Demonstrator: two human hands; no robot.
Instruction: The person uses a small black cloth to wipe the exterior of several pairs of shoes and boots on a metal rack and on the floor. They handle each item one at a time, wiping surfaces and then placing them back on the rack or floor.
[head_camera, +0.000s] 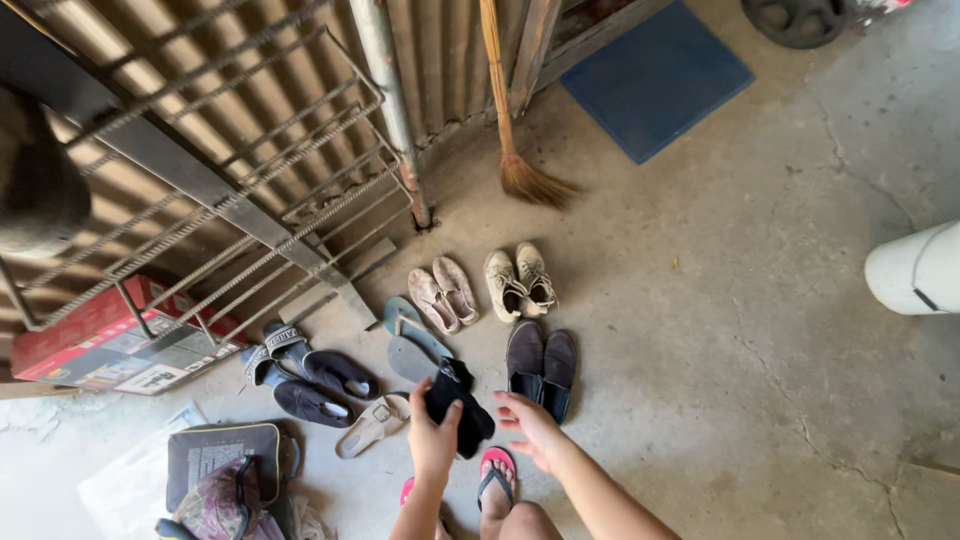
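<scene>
My left hand (432, 432) grips a black shoe (458, 405) and holds it just above the concrete floor. My right hand (530, 425) is open beside it, fingers spread, close to the shoe's right side. On the floor ahead lie several pairs: dark slip-ons (540, 365), grey flip-flops (412, 340), beige flats (443, 293), worn white sneakers (519, 280), dark slides (310, 375) and a pale sandal (368, 425). My feet in pink flip-flops (496, 470) show at the bottom edge.
A metal wire rack (230, 190) leans at the left over a red box (100, 345). A broom (520, 170) stands against the corrugated wall beside a blue mat (655, 75). A white bucket (915, 270) is at the right, bags (225, 470) at the lower left.
</scene>
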